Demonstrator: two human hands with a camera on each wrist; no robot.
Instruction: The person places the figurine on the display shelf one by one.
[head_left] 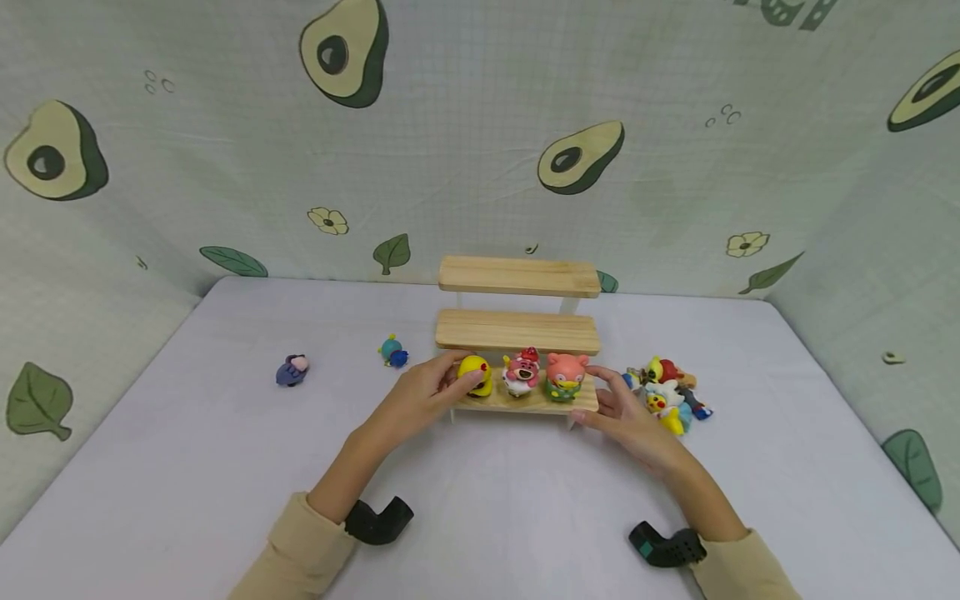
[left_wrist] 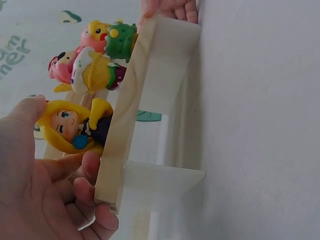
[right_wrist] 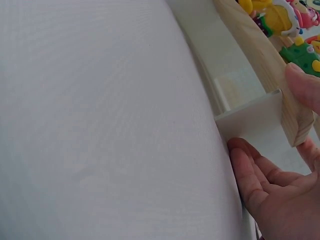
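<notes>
A wooden tiered display shelf (head_left: 517, 329) with white legs stands at the middle of the table. On its lowest step my left hand (head_left: 420, 393) pinches a yellow-haired doll figurine (left_wrist: 65, 126), thumb on its head, other fingers behind it and by the board's end. Beside that doll is a pink bear figurine (head_left: 521, 377) with a red hat, then a pink-headed figurine in green (head_left: 565, 379). At the right end of the same step my right hand (head_left: 628, 419) holds the board, its thumb (right_wrist: 301, 85) on the front edge and lower fingers near the white leg (right_wrist: 252, 112).
Several small figurines (head_left: 670, 398) lie piled just right of my right hand. Left of the shelf lie a teal and blue figurine (head_left: 392, 351) and a purple-blue one (head_left: 291, 370). An avocado-print cloth (head_left: 465, 150) hangs behind the white table (head_left: 480, 517).
</notes>
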